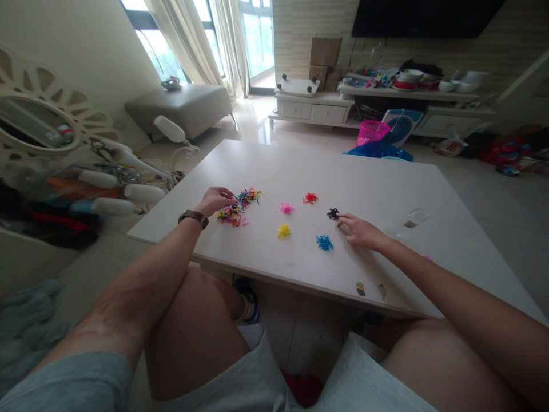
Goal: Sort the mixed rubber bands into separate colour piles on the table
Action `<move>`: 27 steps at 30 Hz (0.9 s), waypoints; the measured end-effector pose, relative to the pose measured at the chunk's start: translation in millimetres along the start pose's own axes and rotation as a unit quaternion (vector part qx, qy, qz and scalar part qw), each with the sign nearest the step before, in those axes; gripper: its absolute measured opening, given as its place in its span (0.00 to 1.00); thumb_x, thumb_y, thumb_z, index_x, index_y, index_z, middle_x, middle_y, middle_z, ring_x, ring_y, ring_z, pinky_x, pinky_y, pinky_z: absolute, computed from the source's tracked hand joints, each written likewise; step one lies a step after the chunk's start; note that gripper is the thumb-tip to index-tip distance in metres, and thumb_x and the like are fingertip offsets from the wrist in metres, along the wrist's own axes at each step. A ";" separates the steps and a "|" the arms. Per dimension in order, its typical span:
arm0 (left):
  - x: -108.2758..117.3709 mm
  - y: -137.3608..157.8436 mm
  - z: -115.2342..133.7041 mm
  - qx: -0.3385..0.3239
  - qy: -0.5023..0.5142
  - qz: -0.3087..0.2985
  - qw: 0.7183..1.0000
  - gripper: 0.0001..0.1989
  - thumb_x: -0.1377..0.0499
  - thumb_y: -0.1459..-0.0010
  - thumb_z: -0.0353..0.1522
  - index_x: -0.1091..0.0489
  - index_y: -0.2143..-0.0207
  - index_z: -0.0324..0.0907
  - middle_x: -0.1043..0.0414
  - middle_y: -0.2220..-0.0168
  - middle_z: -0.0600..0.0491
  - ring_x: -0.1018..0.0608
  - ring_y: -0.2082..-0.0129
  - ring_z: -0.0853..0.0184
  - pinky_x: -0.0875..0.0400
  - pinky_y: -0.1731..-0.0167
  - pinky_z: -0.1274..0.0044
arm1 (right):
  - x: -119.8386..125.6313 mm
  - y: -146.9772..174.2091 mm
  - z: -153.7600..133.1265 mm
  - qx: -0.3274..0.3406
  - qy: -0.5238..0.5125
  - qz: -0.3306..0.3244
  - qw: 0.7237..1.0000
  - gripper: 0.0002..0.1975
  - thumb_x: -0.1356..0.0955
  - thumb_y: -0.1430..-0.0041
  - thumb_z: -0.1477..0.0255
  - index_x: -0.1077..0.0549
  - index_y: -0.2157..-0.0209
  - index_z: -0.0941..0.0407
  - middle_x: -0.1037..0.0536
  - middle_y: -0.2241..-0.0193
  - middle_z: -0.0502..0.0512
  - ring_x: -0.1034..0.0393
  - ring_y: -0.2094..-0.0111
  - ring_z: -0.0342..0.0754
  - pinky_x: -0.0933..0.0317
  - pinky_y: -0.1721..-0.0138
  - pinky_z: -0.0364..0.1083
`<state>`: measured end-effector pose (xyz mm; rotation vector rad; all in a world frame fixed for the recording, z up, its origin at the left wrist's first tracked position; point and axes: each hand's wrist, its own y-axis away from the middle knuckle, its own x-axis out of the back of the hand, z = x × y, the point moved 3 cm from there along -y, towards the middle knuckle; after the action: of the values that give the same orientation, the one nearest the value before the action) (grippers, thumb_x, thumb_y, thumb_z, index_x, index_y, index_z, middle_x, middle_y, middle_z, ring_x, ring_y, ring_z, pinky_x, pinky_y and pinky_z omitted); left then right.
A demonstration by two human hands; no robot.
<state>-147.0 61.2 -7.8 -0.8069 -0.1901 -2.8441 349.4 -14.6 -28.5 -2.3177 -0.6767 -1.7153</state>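
Observation:
My left hand (pixel 217 200), with a dark watch band on its wrist, is over a mixed pile of small thin coloured strips (pixel 231 216) that look like rubber bands. Its fingers are curled down together at the pile; what they pinch is too small to make out. My right hand (pixel 359 232) reaches to a small black heap (pixel 332 213), fingertips touching its edge, with thumb and fingers apart. Between the hands lie separate heaps: pink (pixel 286 208), red (pixel 310 198), yellow (pixel 283 231) and blue (pixel 325 242).
The white table (pixel 274 166) carries a clear plastic container (pixel 417 217) on the right. A small yellow cartoon figure (pixel 360 288) lies by the near edge beside a pale flat piece (pixel 382 291). A white lamp (pixel 146 193) stands by the left edge; a pink basket (pixel 372 133) is beyond the table.

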 end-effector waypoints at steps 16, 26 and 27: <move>-3.1 -1.9 -3.8 0.027 0.017 -0.020 0.999 0.18 0.26 0.67 0.38 0.23 0.74 0.37 0.23 0.76 0.48 0.24 0.77 0.68 0.33 0.77 0.79 | -1.4 -1.0 2.1 0.008 0.002 0.009 1.000 0.21 0.33 0.55 0.82 0.26 0.57 0.53 0.38 0.33 0.56 0.34 0.38 0.56 0.38 0.38 0.53; -3.1 -3.5 -4.4 0.045 0.044 -0.020 0.998 0.16 0.27 0.64 0.38 0.25 0.76 0.37 0.23 0.76 0.46 0.24 0.78 0.68 0.29 0.75 0.77 | 0.2 0.4 -1.9 0.000 0.007 0.006 1.000 0.21 0.33 0.54 0.82 0.27 0.56 0.53 0.38 0.33 0.56 0.34 0.38 0.55 0.37 0.39 0.52; -2.4 -4.1 -5.0 0.046 0.041 -0.020 0.998 0.15 0.28 0.64 0.37 0.24 0.75 0.37 0.24 0.76 0.46 0.24 0.78 0.68 0.30 0.75 0.77 | 0.4 0.6 -2.4 -0.001 0.006 0.006 1.000 0.21 0.33 0.54 0.82 0.27 0.56 0.53 0.38 0.33 0.56 0.34 0.39 0.55 0.37 0.39 0.52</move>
<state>-148.3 64.7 -13.6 -0.6731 -0.3248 -2.8748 347.7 -16.0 -27.3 -2.3065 -0.6576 -1.7223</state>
